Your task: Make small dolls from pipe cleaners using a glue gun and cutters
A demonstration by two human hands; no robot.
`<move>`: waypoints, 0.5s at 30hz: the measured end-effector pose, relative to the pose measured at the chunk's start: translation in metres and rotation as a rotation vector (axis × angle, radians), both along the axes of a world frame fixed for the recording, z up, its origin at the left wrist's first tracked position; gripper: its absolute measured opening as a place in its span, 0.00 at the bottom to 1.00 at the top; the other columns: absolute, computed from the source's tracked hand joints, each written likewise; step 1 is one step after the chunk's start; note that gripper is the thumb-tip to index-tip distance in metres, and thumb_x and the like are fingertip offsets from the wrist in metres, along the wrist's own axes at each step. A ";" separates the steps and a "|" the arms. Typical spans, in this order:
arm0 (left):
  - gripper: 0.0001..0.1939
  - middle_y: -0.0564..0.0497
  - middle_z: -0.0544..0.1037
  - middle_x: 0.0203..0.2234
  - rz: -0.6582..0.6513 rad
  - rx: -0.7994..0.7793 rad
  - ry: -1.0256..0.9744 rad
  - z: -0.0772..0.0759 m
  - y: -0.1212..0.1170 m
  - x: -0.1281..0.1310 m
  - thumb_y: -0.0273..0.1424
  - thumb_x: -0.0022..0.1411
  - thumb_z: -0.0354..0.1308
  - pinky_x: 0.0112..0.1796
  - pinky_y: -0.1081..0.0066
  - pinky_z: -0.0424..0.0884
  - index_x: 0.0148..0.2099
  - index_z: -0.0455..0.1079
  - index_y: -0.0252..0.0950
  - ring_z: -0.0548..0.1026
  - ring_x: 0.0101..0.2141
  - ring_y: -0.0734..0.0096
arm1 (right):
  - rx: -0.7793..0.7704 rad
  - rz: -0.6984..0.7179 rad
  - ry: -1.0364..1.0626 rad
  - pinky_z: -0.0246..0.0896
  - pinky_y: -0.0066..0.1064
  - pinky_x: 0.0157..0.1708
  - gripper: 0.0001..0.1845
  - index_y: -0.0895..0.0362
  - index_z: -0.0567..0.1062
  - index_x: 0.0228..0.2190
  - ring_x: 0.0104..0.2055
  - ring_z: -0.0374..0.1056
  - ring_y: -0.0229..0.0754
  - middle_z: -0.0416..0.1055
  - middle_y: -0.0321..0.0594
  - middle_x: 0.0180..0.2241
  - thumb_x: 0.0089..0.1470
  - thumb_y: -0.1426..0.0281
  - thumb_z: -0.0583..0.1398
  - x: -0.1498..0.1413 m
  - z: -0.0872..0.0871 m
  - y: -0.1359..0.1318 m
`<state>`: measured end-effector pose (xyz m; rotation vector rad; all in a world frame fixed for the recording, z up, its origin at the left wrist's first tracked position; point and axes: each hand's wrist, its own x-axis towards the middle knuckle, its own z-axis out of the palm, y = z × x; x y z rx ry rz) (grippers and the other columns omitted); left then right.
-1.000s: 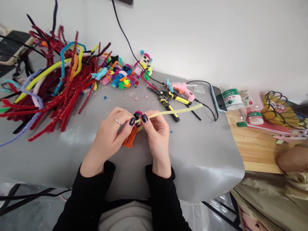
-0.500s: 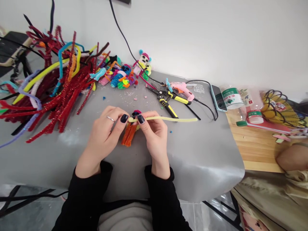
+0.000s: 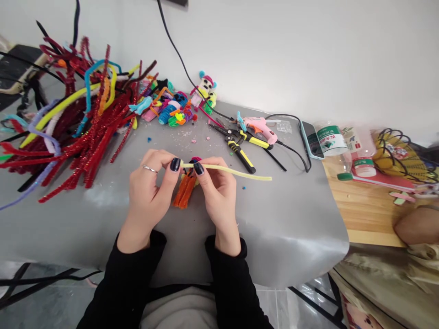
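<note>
My left hand (image 3: 151,192) and my right hand (image 3: 216,192) meet over the middle of the grey table (image 3: 291,228). Between them is a small pipe-cleaner figure (image 3: 184,189) with an orange body and a dark pink top. My left thumb and fingers pinch its upper part. My right thumb and forefinger pinch a pale yellow pipe cleaner (image 3: 236,171) at the figure's top; its free end sticks out to the right, slanting slightly down. Both hands are closed.
A big heap of red and coloured pipe cleaners (image 3: 75,119) fills the left. Finished small figures (image 3: 174,109) lie at the back. Yellow-handled pliers (image 3: 240,148), a pink glue gun (image 3: 262,128), a phone (image 3: 311,139) and bottles (image 3: 334,141) lie right. Another person's arm (image 3: 416,228) is at right.
The yellow pipe cleaner's free end has swung down from pointing up-right to lying lower and shorter to the right. Both hands shifted slightly left with the figure.
</note>
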<state>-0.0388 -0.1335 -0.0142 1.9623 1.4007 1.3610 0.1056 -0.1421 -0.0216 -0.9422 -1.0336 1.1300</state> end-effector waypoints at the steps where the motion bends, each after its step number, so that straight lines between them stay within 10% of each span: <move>1: 0.13 0.50 0.77 0.34 0.014 -0.007 -0.002 -0.001 -0.001 0.000 0.38 0.79 0.50 0.39 0.61 0.71 0.39 0.68 0.43 0.75 0.38 0.62 | 0.002 -0.008 -0.010 0.72 0.32 0.41 0.08 0.52 0.79 0.36 0.39 0.74 0.39 0.77 0.36 0.37 0.64 0.61 0.67 0.000 0.000 0.000; 15: 0.11 0.51 0.81 0.32 -0.150 0.058 0.177 0.005 0.004 -0.004 0.32 0.76 0.52 0.40 0.63 0.74 0.39 0.72 0.43 0.77 0.39 0.61 | -0.022 -0.057 0.010 0.70 0.32 0.40 0.11 0.52 0.76 0.34 0.37 0.71 0.39 0.76 0.35 0.34 0.62 0.59 0.67 0.001 0.000 -0.002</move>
